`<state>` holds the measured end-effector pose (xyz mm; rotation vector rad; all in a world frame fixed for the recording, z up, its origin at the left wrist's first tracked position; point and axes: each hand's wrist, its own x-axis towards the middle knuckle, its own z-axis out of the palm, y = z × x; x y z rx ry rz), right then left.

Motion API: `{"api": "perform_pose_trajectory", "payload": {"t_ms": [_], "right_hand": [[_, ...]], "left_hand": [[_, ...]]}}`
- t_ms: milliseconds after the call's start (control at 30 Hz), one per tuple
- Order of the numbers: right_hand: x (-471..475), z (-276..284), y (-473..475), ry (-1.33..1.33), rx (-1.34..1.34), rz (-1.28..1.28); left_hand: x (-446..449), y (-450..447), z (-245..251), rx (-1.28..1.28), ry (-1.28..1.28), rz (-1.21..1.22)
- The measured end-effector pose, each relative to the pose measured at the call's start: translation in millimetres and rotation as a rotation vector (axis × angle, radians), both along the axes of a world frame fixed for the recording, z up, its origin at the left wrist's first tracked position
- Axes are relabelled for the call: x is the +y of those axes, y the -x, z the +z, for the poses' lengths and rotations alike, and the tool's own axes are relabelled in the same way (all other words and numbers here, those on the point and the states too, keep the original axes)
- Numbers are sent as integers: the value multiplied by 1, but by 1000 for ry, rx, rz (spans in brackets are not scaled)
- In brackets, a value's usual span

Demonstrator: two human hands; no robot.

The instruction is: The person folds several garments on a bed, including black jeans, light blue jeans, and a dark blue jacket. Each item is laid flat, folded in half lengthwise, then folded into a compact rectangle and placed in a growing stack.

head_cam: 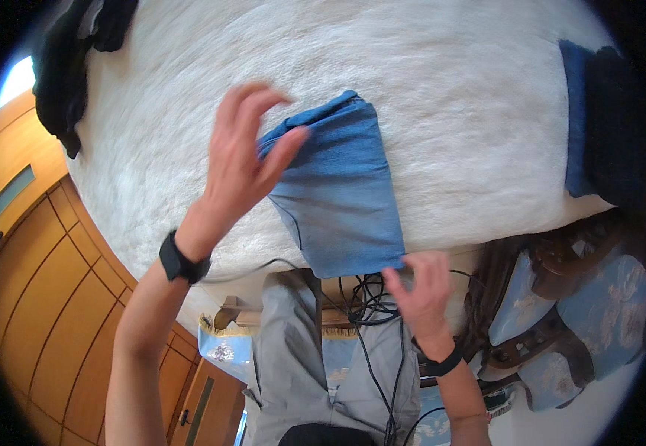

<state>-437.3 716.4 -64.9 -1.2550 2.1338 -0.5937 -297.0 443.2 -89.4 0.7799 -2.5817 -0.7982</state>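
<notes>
Folded blue denim jeans (pixel 337 184) lie on a white fleecy cover (pixel 468 122), their lower end reaching over its near edge. My left hand (pixel 245 142) is at the upper left side of the denim, slightly blurred, with fingers and thumb apart and no cloth gripped. At the lower right corner of the denim is my right hand (pixel 423 290), its thumb and fingertips close to the corner; whether they pinch the cloth cannot be told. Each wrist wears a black band.
Dark clothing (pixel 64 72) lies at the cover's upper left edge, and folded dark blue and black garments (pixel 607 122) at the right. Coiled black cables (pixel 370 301) hang below the near edge by my legs. Carved wooden chairs (pixel 557 329) with light blue upholstery stand at the lower right.
</notes>
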Motion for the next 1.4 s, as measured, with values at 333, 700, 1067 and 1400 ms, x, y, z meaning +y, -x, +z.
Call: {"api": "perform_pose_trajectory", "payload": {"t_ms": [333, 700, 1067, 1400], "right_hand": [[-74, -101, -45, 311, 108, 1165], [-84, -70, -43, 214, -207, 1383], [-188, -88, 9, 252, 386, 866], [-209, -100, 4, 273, 432, 857]], "left_hand": [[11, -3, -91, -131, -68, -20], [4, -1, -58, -315, -242, 89], [139, -36, -34, -54, 23, 35], [168, -48, -100, -153, 206, -108]]}}
